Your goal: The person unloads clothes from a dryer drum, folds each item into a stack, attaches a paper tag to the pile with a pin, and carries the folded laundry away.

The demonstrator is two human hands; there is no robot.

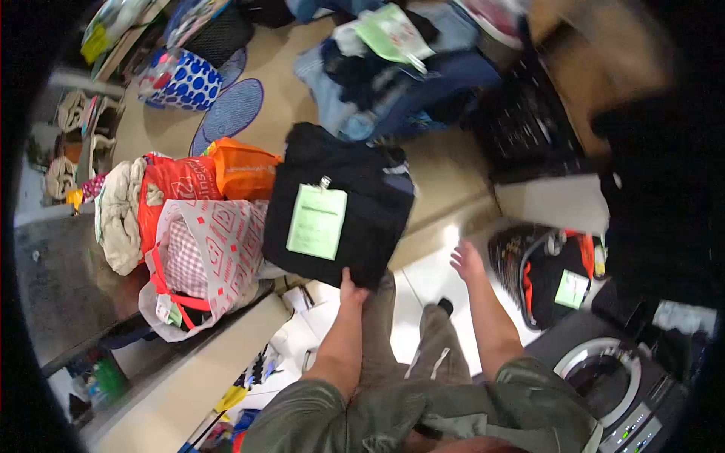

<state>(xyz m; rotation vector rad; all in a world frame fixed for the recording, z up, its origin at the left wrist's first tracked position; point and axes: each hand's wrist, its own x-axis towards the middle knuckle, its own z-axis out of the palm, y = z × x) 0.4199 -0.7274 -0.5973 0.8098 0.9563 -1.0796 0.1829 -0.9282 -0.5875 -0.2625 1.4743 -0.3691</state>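
My left hand (353, 288) grips the near edge of a folded black garment (370, 200). A pale green paper slip (317, 221) with handwriting too blurred to read is fastened on top of it by a small clip (325, 183). The garment lies flat and level, partly over the edge of the counter (445, 177). My right hand (468, 261) is held out over the floor, fingers apart, touching nothing. Left of the garment stands a white and red printed plastic bag (226, 245) with checked cloth inside.
Beside it are a red bag (177, 185) and an orange bag (243, 170). Behind lie jeans (408, 98) with another slip, and a blue-dotted bag (185, 81). To the right are a black crate (529, 113), a bag with dark clothing (547, 279) and a washing machine (604, 377).
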